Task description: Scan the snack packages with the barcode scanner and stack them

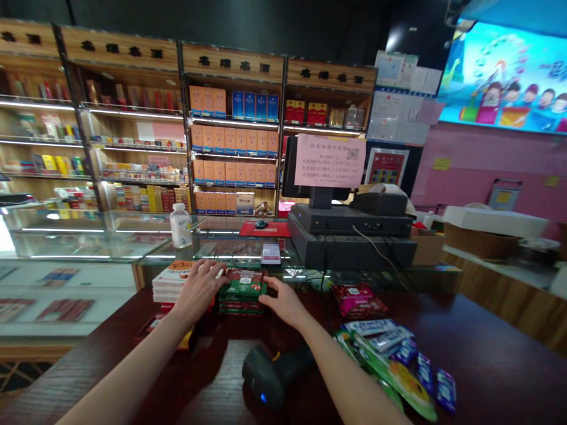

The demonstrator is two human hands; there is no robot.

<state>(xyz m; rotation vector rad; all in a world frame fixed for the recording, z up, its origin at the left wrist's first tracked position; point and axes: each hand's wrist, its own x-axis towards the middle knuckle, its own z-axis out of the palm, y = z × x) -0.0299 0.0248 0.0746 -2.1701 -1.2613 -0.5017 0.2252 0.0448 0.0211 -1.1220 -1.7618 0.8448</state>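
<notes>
Grip loose and unclosed, left hand [201,288] and right hand [284,302] are flanking green packs [243,286] near the desk's [204,372] far edge, seemingly touching them.

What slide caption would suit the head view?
Left grip and right grip flank a stack of green-and-red packets on a dark counter, a handheld scanner nearer the camera.

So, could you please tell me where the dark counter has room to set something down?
The counter is bare right of the blue packets, with a smaller patch between the green stack and scanner; it is crowded around the white boxes and left hand.
</notes>
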